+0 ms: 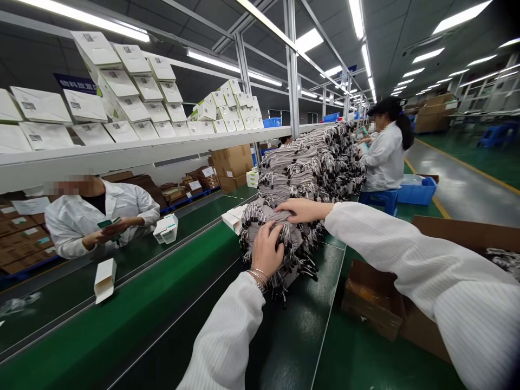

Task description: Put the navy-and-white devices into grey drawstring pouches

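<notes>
The **left hand** (268, 252) sits against the near face of a pile of **cord bundles** (298, 238), fingers curled into the strands. The fingertips are buried, so it cannot be confirmed whether the grip is closed on the cords. A **bracelet** (258, 278) shows at the wrist. The **right hand** (303, 210) lies across the top of the pile with the palm down and fingers extended toward the left, an open grip resting on the cords. Both forearms are in **white ribbed sleeves** (406, 260), cut off by the bottom and right frame edges.

The pile stands on a dark **worktop** (284, 336), just beyond the near edge of a green **conveyor belt** (122, 319). A longer **stack** (312, 168) of similar bundles runs away behind it and hides what lies past it. Its cords are too small to count.

An open **cardboard box** (374, 298) stands near, to the right, partly under the right arm, and its contents are mostly out of view. A **co-worker** (101, 216) at left, across the belt, holds a small green item in both hands. A second **co-worker** (384, 157) sits far right, hands mostly hidden by the stack. A **shelf** (122, 154) above the belt carries white **cartons** (122, 92).
</notes>
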Action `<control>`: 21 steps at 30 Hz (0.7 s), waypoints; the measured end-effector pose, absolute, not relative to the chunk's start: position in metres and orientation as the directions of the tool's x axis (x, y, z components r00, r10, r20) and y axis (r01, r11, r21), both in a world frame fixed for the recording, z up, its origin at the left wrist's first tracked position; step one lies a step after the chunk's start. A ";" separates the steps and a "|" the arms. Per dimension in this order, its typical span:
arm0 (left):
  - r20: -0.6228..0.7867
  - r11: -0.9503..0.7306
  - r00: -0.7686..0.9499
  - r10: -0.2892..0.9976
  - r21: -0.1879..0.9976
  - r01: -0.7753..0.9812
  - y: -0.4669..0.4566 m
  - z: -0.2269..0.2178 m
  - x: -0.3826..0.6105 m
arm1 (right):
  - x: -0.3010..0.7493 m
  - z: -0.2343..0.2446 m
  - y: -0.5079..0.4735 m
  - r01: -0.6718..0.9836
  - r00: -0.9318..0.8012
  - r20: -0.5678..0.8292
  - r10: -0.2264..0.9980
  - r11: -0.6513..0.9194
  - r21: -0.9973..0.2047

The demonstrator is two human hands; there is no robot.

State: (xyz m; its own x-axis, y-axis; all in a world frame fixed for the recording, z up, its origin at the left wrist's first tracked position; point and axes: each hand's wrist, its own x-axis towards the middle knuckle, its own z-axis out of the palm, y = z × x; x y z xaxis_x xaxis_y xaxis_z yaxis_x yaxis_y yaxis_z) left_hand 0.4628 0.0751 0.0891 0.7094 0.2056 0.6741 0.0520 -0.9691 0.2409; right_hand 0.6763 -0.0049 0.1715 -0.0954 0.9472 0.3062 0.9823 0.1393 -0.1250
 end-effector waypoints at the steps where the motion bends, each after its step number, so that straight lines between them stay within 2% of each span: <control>1: 0.671 -0.968 0.712 0.208 0.245 0.053 0.075 0.089 0.462 | 0.676 0.173 0.000 0.986 -0.071 0.323 0.944 0.115 -0.118; 3: 0.666 -0.965 0.713 0.219 0.255 0.058 0.074 0.088 0.462 | 0.677 0.182 0.009 0.988 0.001 0.440 0.898 0.067 -0.141; 5: 0.658 -0.961 0.717 0.230 0.269 0.060 0.074 0.087 0.463 | 0.675 0.199 0.015 0.971 0.112 0.611 0.784 0.046 -0.237; 8: 0.638 -0.958 0.733 0.235 0.280 0.064 0.071 0.090 0.462 | 0.659 0.234 0.015 0.924 0.218 0.763 0.608 0.122 -0.362; 11: 0.598 -0.964 0.769 0.229 0.247 0.094 0.066 0.099 0.442 | 0.620 0.265 0.008 0.911 0.128 0.813 0.568 0.257 -0.322; 15: 0.398 -0.965 0.887 0.234 0.208 0.162 0.056 0.119 0.360 | 0.546 0.275 0.004 0.872 -0.029 0.847 0.531 0.428 -0.238; 18: 0.321 -0.919 0.868 0.380 0.238 0.314 0.043 0.123 0.265 | 0.493 0.265 0.013 0.803 -0.028 0.844 0.536 0.515 -0.301; 21: 0.332 -0.755 0.678 0.656 0.314 0.576 0.020 0.108 0.171 | 0.443 0.248 0.028 0.678 -0.036 0.796 0.604 0.600 -0.425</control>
State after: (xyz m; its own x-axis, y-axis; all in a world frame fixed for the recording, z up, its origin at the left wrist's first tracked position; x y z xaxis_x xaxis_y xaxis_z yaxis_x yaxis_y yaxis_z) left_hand 0.1707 0.0202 0.1077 0.6784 0.6556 0.3316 0.5760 -0.7548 0.3138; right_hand 0.4430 0.0277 0.2477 -0.0356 0.6037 0.7964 0.6779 0.6001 -0.4246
